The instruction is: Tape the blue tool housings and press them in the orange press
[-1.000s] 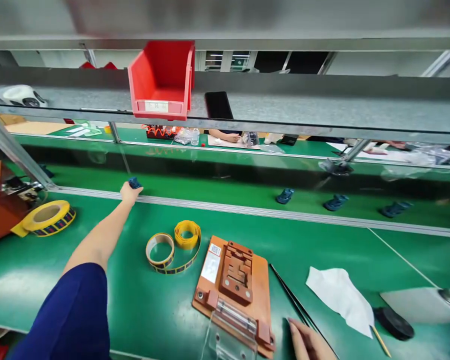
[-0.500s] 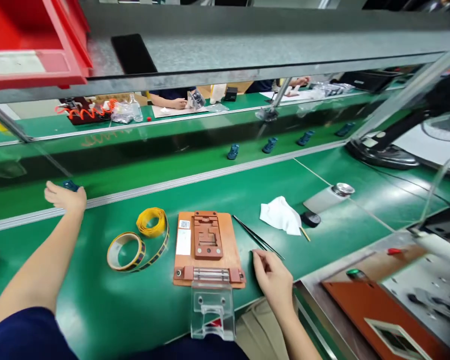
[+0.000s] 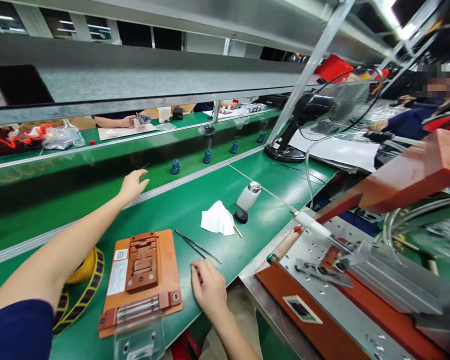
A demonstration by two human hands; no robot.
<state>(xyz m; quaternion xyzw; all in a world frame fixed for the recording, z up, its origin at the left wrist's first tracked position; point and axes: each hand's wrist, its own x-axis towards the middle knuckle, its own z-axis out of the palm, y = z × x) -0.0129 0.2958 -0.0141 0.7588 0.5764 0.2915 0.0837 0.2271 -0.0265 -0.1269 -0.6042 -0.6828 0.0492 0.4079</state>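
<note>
The left hand (image 3: 133,184) is unclenched, fingers loosely parted above the green strip (image 3: 93,202) beyond the metal rail (image 3: 195,176), near the closest of four blue parts (image 3: 175,167), whose fine detail is too small to read. The right hand (image 3: 210,287) is loosely curled beside slim dark tweezers (image 3: 198,246); whether its fingertips pinch anything cannot be told. Left of it on the glossy tabletop (image 3: 172,212) lies an orange board (image 3: 169,260) bearing a slotted brown block (image 3: 144,262); its clear plastic flap (image 3: 138,340) is cut off below. The left forearm partly hides a yellow tape roll (image 3: 87,269). Farther out lie a crumpled white cloth (image 3: 217,218) and a translucent bottle (image 3: 247,198).
</note>
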